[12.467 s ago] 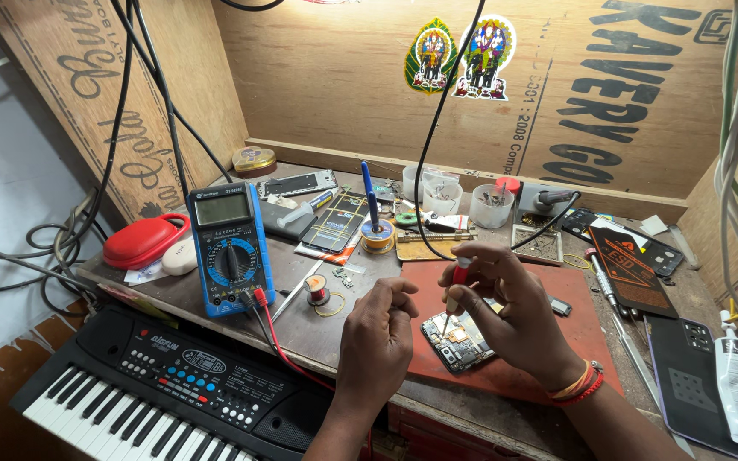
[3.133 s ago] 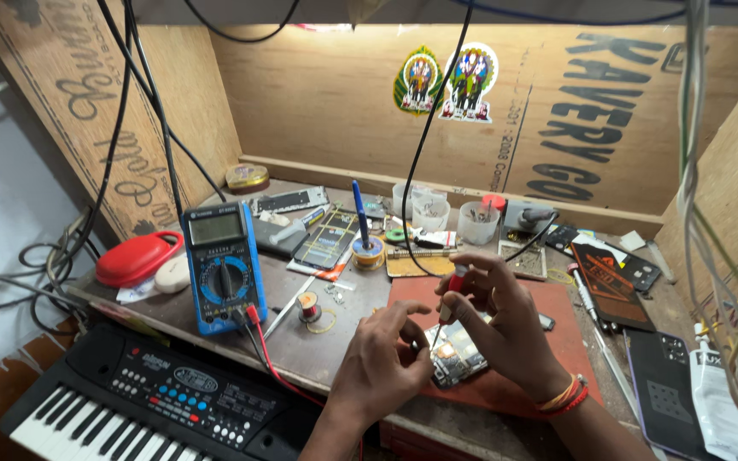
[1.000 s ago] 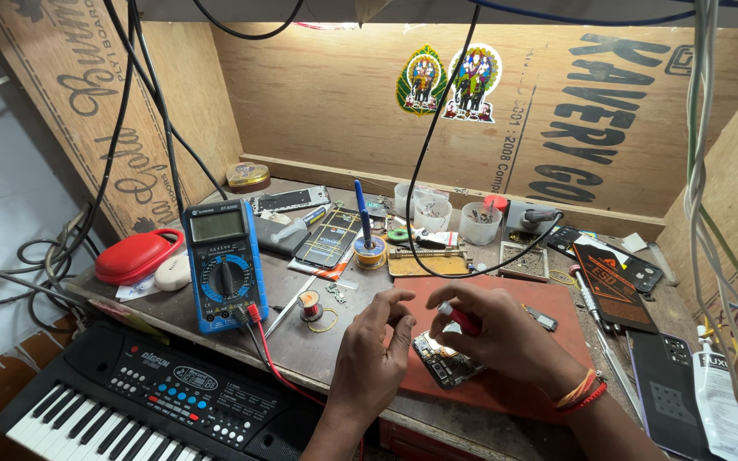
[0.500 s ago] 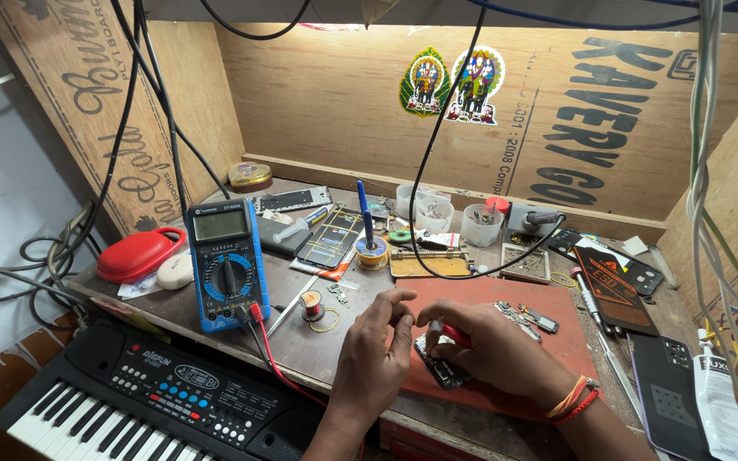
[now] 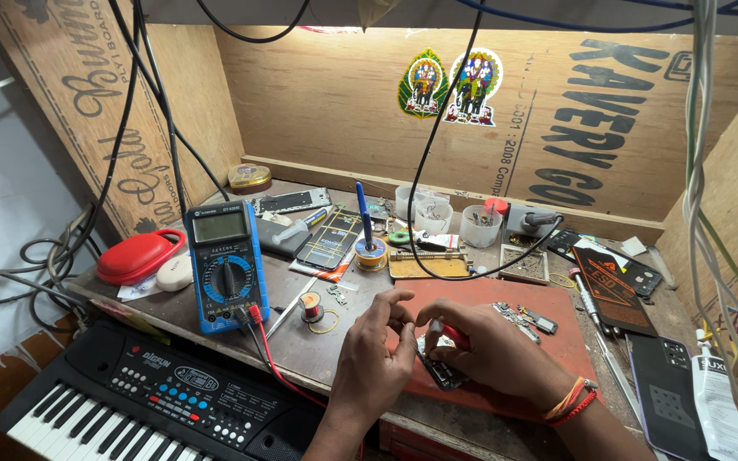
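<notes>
A small opened phone [image 5: 439, 365] is lain on the red mat [image 5: 548, 341] at the near edge of the worktop [image 5: 301, 341], mostly covered by both hands. The left hand [image 5: 375, 358] is curled half closed over the phone's left end, its fingertips drawn together and its index finger raised above the mat. The right hand [image 5: 497, 354] is closed round a red-handled screwdriver [image 5: 453, 335], whose tip is pointed down at the phone; the palm is rested on the mat. Small loose parts [image 5: 523, 318] are scattered on the mat just beyond the right hand. A blue multimeter [image 5: 225, 265] is stood to the left, its red lead run toward the left wrist. A black keyboard [image 5: 147, 401] is placed below the worktop edge, and a dark phone [image 5: 664, 393] is lain at far right
</notes>
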